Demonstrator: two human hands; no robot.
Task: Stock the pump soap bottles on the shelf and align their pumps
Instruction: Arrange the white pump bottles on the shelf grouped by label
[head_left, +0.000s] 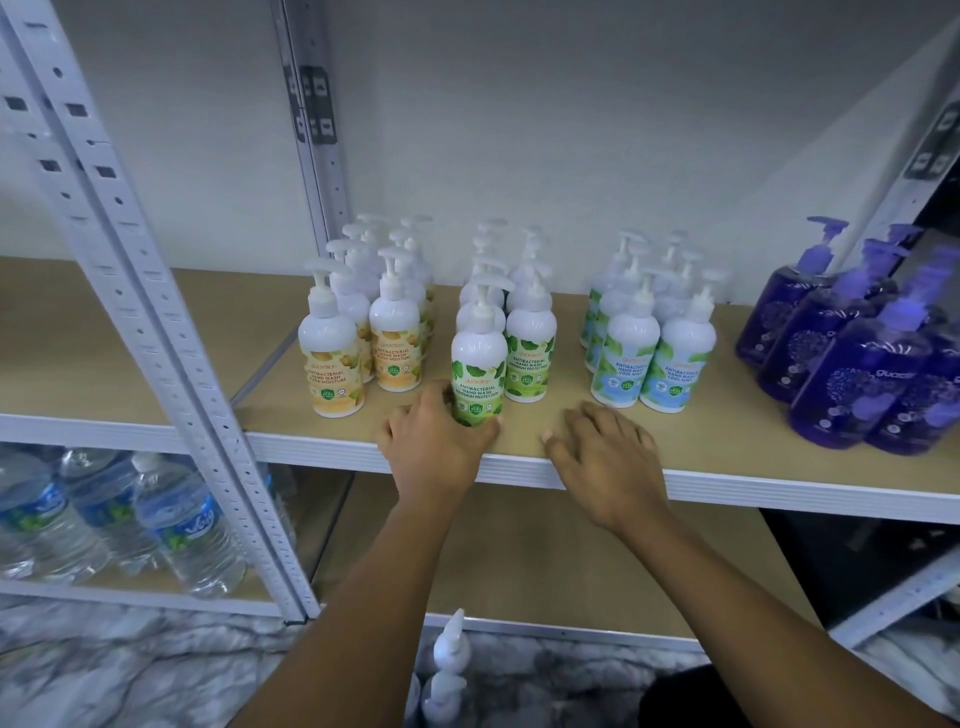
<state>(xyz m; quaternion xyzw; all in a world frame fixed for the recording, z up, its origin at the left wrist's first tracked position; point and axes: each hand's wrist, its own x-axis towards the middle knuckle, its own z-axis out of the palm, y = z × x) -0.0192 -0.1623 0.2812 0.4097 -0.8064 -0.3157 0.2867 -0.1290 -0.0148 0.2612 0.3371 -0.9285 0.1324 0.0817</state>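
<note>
Green-labelled pump bottle (478, 374) stands upright near the front lip of the wooden shelf (701, 447), just left of the frame's centre. The left hand (434, 441) wraps its fingers round the bottle's lower body from the left side, a firm grip on the bottle. The right hand (602, 447) lies flat on the shelf edge to the right of centre, fingers spread and relaxed, holding nothing and well clear of the bottle. This bottle heads the left column of the green group (530, 353), but it sits a little further forward than the green bottle beside it, so the step in hand looks like placing a fresh bottle at the front of its row. Yellow-labelled bottles (363, 338) stand to its left, blue-labelled ones (649, 358) to its right, and purple bottles (852, 364) at the far right of the frame. Its pump head (491, 285) seems to point toward the right of the frame; the pumps behind are too blurred to compare. The next move probably calls for nudging the bottle back until its face is level with its neighbour, then turning the body or the pump so the nozzle matches the others, perhaps with the free hand steadying. More white pump bottles (447, 670) wait at the bottom centre, so stocking appears unfinished.
</note>
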